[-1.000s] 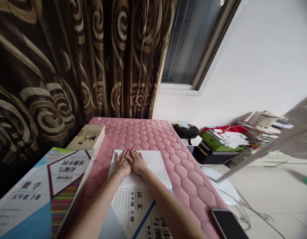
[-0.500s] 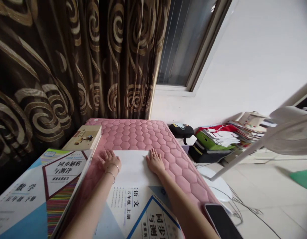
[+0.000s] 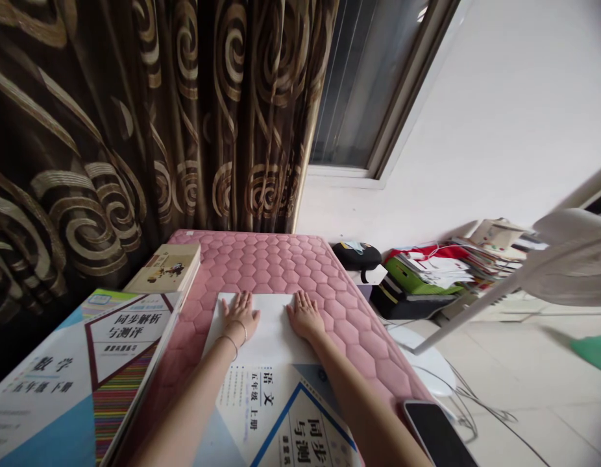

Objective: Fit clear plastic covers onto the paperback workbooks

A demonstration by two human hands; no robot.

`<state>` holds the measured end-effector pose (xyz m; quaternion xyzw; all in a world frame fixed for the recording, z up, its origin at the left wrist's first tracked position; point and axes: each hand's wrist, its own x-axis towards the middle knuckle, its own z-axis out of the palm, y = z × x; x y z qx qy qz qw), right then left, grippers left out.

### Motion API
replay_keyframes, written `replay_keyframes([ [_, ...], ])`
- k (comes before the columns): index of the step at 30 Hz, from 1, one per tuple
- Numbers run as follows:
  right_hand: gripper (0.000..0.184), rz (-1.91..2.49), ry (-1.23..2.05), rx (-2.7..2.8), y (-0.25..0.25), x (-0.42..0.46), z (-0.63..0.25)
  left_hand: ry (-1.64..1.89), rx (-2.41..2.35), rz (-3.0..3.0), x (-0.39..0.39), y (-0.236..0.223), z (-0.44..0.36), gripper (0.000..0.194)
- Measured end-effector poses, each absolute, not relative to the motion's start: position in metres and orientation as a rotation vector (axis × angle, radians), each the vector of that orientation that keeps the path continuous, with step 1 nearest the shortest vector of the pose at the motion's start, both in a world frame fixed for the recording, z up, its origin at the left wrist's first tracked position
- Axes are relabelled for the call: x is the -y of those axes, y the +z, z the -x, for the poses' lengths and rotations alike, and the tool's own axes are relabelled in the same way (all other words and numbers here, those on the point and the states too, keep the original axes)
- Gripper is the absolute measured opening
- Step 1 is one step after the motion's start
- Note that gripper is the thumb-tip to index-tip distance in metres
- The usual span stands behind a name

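A white sheet of paper [image 3: 269, 321] lies over the far part of a workbook [image 3: 276, 415] with a blue and white cover, on a pink quilted pad. My left hand [image 3: 241, 318], with thin bracelets at the wrist, rests flat on the sheet's left part, fingers spread. On the sheet's right edge lies my right hand [image 3: 306, 314], also flat with its fingers stretched out. Whether the sheet is loose or part of the book, I cannot tell.
Stacked workbooks [image 3: 76, 376] and a thick beige book [image 3: 164, 269] stand at the left. A phone [image 3: 439, 434] lies by the pad's [image 3: 276, 259] right edge. Beyond are a white fan [image 3: 568, 266], cables and piled papers [image 3: 437, 269]. A patterned curtain [image 3: 208, 117] hangs behind.
My left hand has moved right, from the sheet's left edge and the pad onto the sheet. My right hand has stayed in nearly the same place.
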<state>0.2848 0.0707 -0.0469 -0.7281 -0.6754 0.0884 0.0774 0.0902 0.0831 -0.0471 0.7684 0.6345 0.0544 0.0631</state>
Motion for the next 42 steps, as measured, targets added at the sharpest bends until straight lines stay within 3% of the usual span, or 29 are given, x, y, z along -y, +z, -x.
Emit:
replay_keyframes([
  [10,0.062,1.782,0.431,2.277,-0.037,-0.069,-0.201,0.125,-1.966,-2.338,-0.084,-0.051,-0.085,0.057],
  [19,0.064,2.203,0.260,2.001,-0.048,-0.066,-0.293,0.157,-2.008,-2.301,-0.081,-0.042,-0.078,0.061],
  [26,0.065,2.228,0.229,2.033,-0.054,-0.068,-0.293,0.040,-2.262,-2.034,-0.059,-0.033,-0.040,0.055],
  [31,0.060,2.266,0.180,2.056,-0.045,-0.066,-0.290,0.143,-2.257,-2.158,-0.016,-0.034,-0.019,0.051],
  [37,0.043,2.065,0.091,2.141,-0.023,-0.067,-0.221,0.312,-2.242,-2.204,0.000,-0.042,-0.014,0.049],
  [42,0.049,1.913,0.263,2.178,-0.025,-0.081,-0.136,0.347,-2.239,-2.171,-0.002,-0.045,-0.015,0.048],
])
